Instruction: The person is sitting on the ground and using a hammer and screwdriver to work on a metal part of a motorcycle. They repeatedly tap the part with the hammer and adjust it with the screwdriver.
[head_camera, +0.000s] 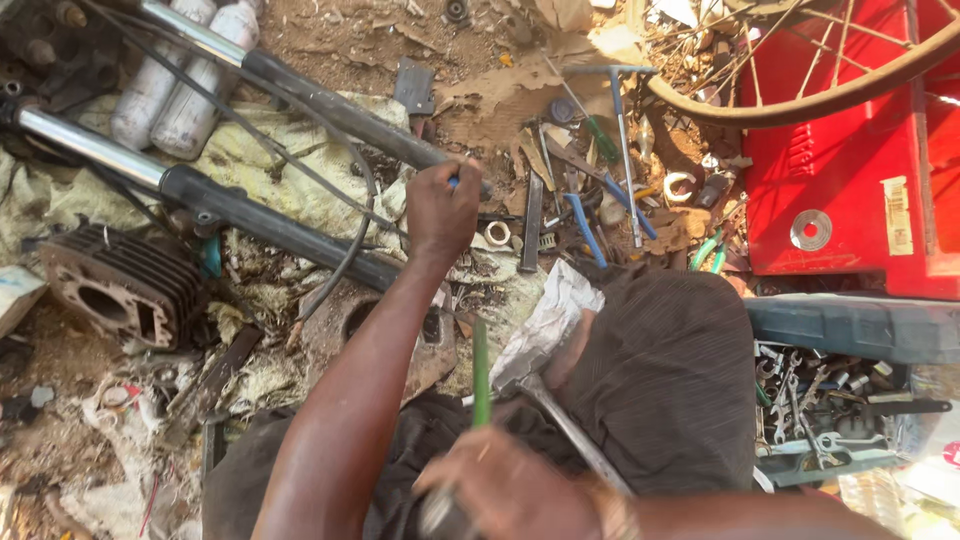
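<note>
Over littered dirt, left hand (440, 210) grips fork tube (345, 110) running upper-left.

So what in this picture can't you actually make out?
All in the head view:
- The left hand closes over a small blue-tipped thing; the fingers hide what it is.
- The right hand is motion-blurred, and the bottom edge cuts off its grip on the green-handled tool.
- The spoked wheel runs off the top edge.
- The spanners in the tool tray are too small to tell apart.
</note>
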